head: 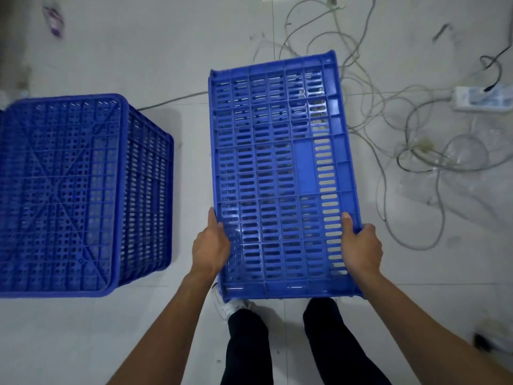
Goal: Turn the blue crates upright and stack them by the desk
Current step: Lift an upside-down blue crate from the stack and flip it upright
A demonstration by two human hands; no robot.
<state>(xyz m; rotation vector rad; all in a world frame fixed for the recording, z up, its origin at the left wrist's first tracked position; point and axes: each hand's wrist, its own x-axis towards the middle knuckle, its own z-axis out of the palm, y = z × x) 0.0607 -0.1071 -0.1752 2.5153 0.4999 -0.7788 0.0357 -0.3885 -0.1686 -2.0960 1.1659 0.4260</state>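
I hold a blue slotted crate (pixel 280 173) in front of me, turned on its side so one long slotted wall faces up. My left hand (pixel 211 245) grips its near left edge and my right hand (pixel 361 245) grips its near right edge. A second blue crate (pixel 63 190) rests upside down on the floor to the left, its gridded base facing up. No desk is in view.
Tangled white and grey cables (pixel 388 129) sprawl over the tiled floor to the right, with a white power strip (pixel 483 100) and clear plastic wrap (pixel 466 154). A small wrapper (pixel 54 20) lies at the far upper left. My legs and a white shoe (pixel 230 304) are below the crate.
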